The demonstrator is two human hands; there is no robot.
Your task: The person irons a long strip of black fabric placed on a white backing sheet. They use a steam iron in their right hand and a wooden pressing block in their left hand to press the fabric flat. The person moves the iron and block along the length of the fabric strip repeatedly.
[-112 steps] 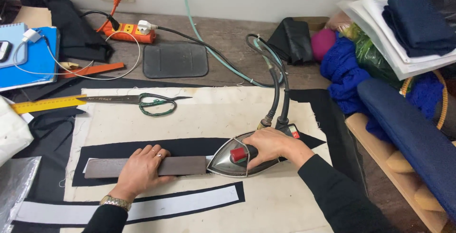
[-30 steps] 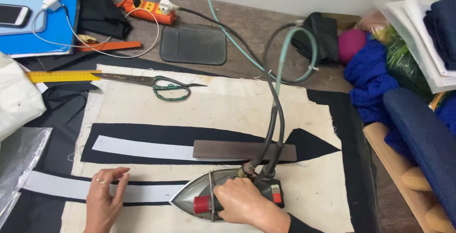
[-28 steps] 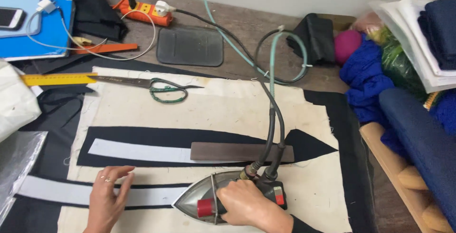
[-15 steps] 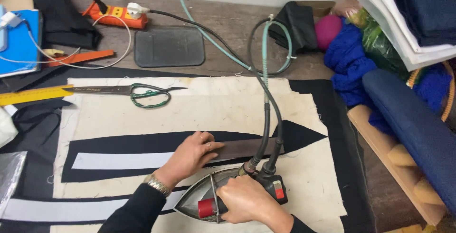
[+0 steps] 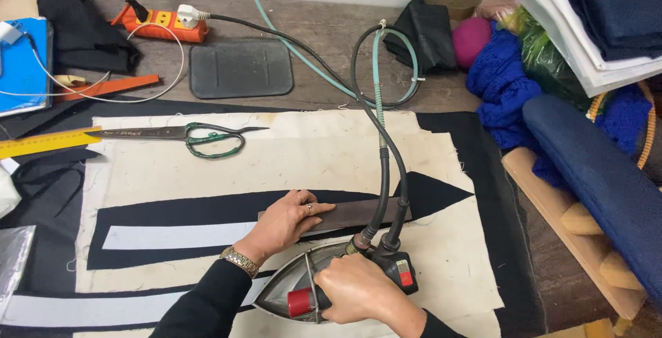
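- Your right hand point(image 5: 362, 290) has a closed grip around the handle of the steam iron point(image 5: 331, 290), which sits on the cream pressing cloth point(image 5: 289, 158) near the front edge of the surface; keep the wrist low so the sole plate lies flat, as far as you can judge from above.
- Your left hand point(image 5: 286, 222) lies open, with no grip at all, fingers flat on the left end of the dark flat bar point(image 5: 358, 214) that rests along the black fabric strip point(image 5: 227, 210). Press down evenly so the bar does not skew on the strip.
- The white interfacing strip point(image 5: 179, 236) lies on the black strip just left of your fingers; check that its edges run parallel to the black edges wherever you press.
- The iron's nose points left, towards your left wrist, and iron and forearm are very near each other. Keep your sleeve and watch point(image 5: 239, 262) out of its line.
- The two hoses point(image 5: 383, 172) rise from the iron's back and cross over the bar. Give them slack so they do not drag the bar or the pointed end of the black fabric.
- The scissors point(image 5: 186, 134) and yellow ruler point(image 5: 45, 143) lie well apart at the far left, out of the way.
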